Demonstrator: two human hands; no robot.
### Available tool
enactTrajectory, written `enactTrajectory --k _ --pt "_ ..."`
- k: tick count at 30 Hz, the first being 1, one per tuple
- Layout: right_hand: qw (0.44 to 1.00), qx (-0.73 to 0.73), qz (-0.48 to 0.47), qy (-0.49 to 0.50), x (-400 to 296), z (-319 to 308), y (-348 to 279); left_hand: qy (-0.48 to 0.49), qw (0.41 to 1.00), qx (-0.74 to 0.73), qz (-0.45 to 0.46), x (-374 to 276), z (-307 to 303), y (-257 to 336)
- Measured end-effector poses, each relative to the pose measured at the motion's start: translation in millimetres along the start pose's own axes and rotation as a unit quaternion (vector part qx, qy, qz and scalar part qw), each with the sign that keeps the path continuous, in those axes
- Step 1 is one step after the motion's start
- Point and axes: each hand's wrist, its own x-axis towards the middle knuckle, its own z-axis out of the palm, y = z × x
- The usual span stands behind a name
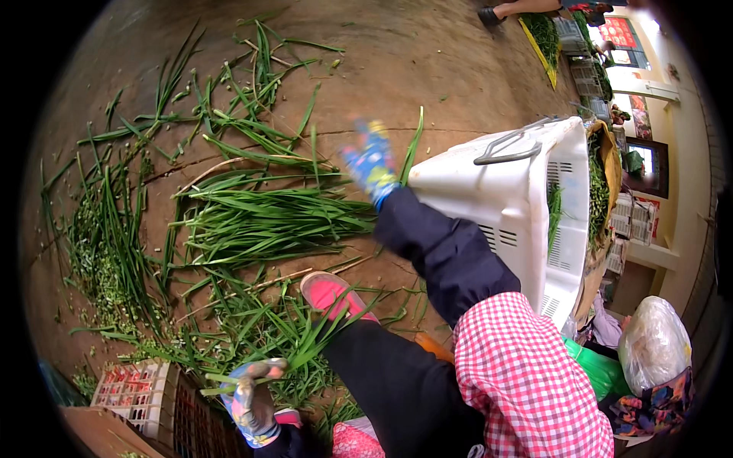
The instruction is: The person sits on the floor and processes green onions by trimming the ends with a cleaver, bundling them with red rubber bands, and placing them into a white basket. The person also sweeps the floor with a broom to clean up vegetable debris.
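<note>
My left hand (255, 395), in a floral glove with worn fingertips, grips a small bunch of leafy green stalks (312, 352). Their pale cut ends stick out behind the fingers, and the leaves fan towards my dark-trousered leg (395, 372). Blurred, my right hand (372, 163) reaches out over the floor in a matching blue floral glove. Its fingers are spread and I see nothing in them. Just below it on the left lies a neat pile of long flat green leaves (275, 223), butt ends to the left. A single long leaf (413, 146) stands out beside the right wrist.
A white plastic crate (475, 177) with a metal handle lies at the right, with some greens inside. Trimmings (103, 275) litter the floor at the left. A slatted crate (131, 395) is at lower left. A plastic-wrapped bundle (655, 343) sits at right. Another person's leg (527, 7) shows at the top.
</note>
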Motion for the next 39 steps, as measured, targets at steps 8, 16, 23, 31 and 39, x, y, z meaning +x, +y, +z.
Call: enactTrajectory --k 8,16,23,31,39 --pt "0.898 -0.102 0.428 -0.01 28.0 16.5 126.4 0.005 0.977 -0.212 0.012 12.0 -3.8 -20.7" --pt "0.923 0.066 0.378 -0.015 8.5 9.7 164.3 0.051 0.977 -0.199 -0.055 29.5 6.8 -33.3" --pt "0.831 0.389 0.309 -0.25 -26.9 -55.0 -36.0 0.096 0.993 -0.046 -0.052 56.0 15.7 -37.3" --pt "0.79 0.324 -0.148 -0.499 -103.9 -46.9 -148.4 0.187 0.981 0.009 -0.042 65.3 34.6 -64.4" --pt "0.855 0.215 -0.276 -0.382 -85.8 -45.0 -131.6 0.119 0.961 0.233 -0.085 47.8 3.1 -65.3"
